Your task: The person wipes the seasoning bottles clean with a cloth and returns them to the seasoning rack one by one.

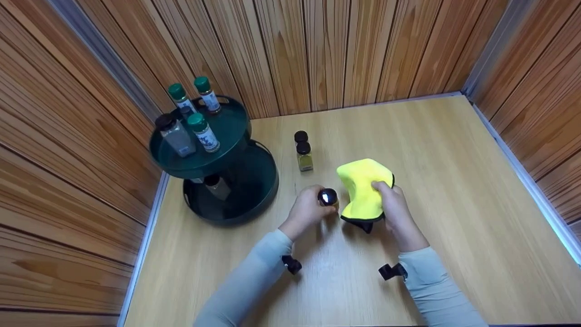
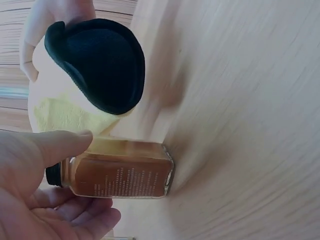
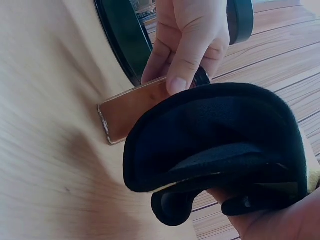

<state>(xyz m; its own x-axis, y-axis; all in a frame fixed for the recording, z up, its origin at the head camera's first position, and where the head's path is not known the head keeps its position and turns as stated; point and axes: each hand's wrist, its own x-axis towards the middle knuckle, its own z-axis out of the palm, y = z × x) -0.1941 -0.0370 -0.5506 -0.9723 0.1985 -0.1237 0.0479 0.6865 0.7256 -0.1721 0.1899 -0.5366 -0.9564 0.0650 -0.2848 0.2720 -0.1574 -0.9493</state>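
My left hand (image 1: 307, 210) grips a square glass spice jar (image 2: 122, 175) near its black cap. Reddish-brown powder fills the jar, and pale printed lines run along one side in the left wrist view. The jar's base is close over the wooden table. Just to the right, my right hand (image 1: 396, 206) holds a folded cloth (image 1: 365, 188), bright yellow on one face and dark with black edging on the other. In the right wrist view the dark face (image 3: 215, 130) of the cloth overlaps part of the jar, and most of the right hand is hidden behind it.
A dark green two-tier round rack (image 1: 231, 200) stands at the left; its upper tier bears several jars, including a green-capped one (image 1: 204, 132), and its lower tier a dark-capped jar (image 1: 218, 186). Two black-capped jars, the nearer one (image 1: 304, 159) yellowish-green, stand mid-table. Wood-panelled walls (image 1: 308, 54) enclose the table.
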